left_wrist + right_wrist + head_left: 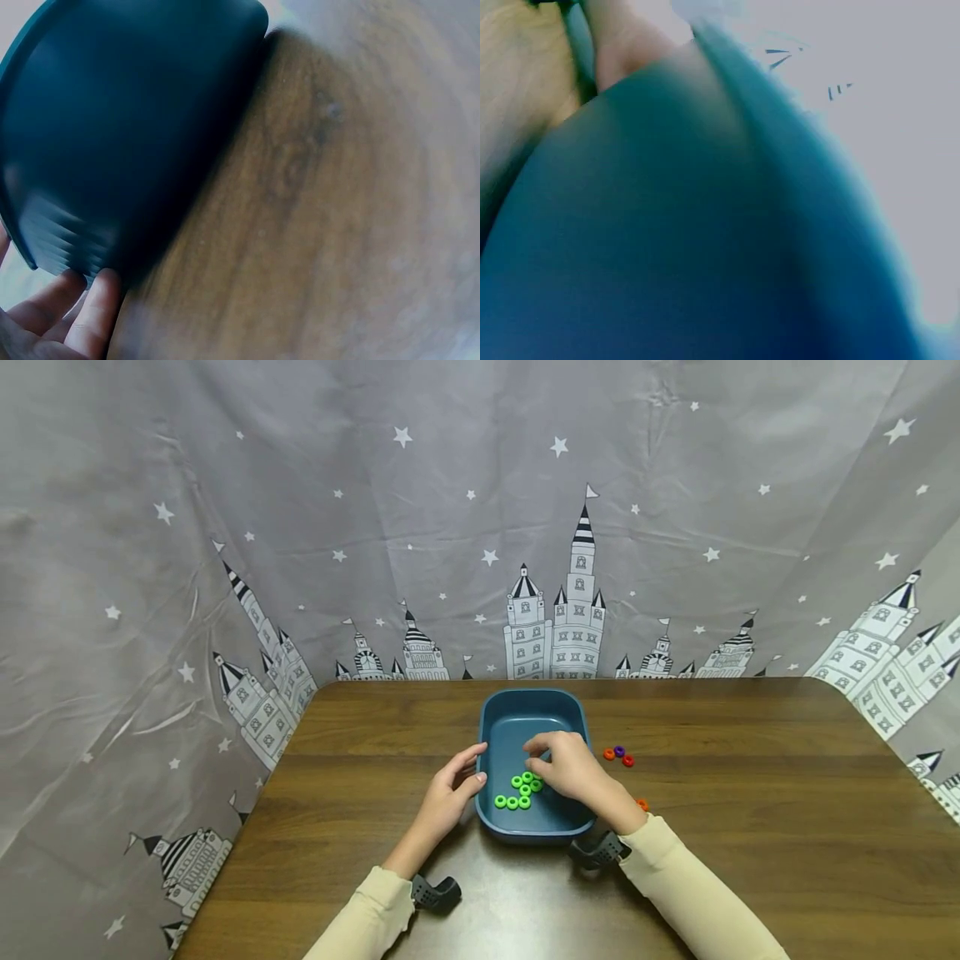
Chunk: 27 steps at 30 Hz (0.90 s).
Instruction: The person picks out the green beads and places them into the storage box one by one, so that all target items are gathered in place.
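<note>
A blue-teal rectangular tray (pixel 532 839) sits on the wooden table with several bright green rings (pixel 512 803) on its floor, toward the near end. My left hand (pixel 444 802) is at the tray's left side; in the left wrist view its fingertips (pixel 103 289) touch the ribbed outer wall. Above the rings, inside the tray, hovers my right hand (pixel 567 767), fingers bent and a gap between thumb and forefinger. No ring shows in that gap, and the hand partly covers one green ring. Blue tray surface fills much of the blurred right wrist view.
Right of the tray lie an orange ring (pixel 609 754), a purple ring (pixel 619 751) and a red ring (pixel 628 761). Another orange piece (pixel 642 805) shows beside the right forearm. A grey curtain (pixel 450 527) printed with castles and stars hangs behind the table (pixel 750 777).
</note>
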### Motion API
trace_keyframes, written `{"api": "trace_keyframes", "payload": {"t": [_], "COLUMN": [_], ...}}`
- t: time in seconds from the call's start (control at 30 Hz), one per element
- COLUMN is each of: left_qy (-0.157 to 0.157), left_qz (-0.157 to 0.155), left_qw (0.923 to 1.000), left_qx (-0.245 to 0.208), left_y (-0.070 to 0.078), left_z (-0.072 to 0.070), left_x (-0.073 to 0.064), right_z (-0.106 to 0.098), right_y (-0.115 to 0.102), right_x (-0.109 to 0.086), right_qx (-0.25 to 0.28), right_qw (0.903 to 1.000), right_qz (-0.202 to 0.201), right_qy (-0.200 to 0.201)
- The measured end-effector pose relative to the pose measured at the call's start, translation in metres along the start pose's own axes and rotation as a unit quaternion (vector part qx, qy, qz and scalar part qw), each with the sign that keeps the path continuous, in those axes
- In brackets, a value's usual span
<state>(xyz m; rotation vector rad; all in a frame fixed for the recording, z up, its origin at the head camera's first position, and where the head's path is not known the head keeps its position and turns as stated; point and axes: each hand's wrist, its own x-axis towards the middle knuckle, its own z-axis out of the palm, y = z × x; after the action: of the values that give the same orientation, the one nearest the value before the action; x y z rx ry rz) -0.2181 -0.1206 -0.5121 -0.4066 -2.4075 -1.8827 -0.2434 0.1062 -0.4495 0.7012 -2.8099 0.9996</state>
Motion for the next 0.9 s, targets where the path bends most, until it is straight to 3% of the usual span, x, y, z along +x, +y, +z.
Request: {"api": "trace_keyframes", "payload": {"t": [0.3, 0.47, 0.6, 0.9], "left_qy": [0.006, 0.008, 0.007, 0.003], "left_qz": [0.001, -0.015, -0.008, -0.014], "left_qw": [1.0, 0.9998, 0.9999, 0.9999], "left_qx": [0.0, -0.003, -0.006, -0.006], "left_y": [0.002, 0.003, 0.003, 0.003], "left_z": [0.0, 0.0, 0.001, 0.0], "left_x": [0.0, 0.0, 0.0, -0.001], "right_z": [-0.025, -0.038, -0.046, -0.046], "right_y": [0.007, 0.016, 0.027, 0.059], "right_x": [-0.012, -0.024, -0.034, -0.061], "right_qx": [0.046, 0.047, 0.038, 0.0], "right_qw": [0.9964, 0.9911, 0.9867, 0.9907], "right_qz": [-0.041, -0.06, -0.064, -0.034], "right_qy": [0.058, 0.11, 0.145, 0.132]}}
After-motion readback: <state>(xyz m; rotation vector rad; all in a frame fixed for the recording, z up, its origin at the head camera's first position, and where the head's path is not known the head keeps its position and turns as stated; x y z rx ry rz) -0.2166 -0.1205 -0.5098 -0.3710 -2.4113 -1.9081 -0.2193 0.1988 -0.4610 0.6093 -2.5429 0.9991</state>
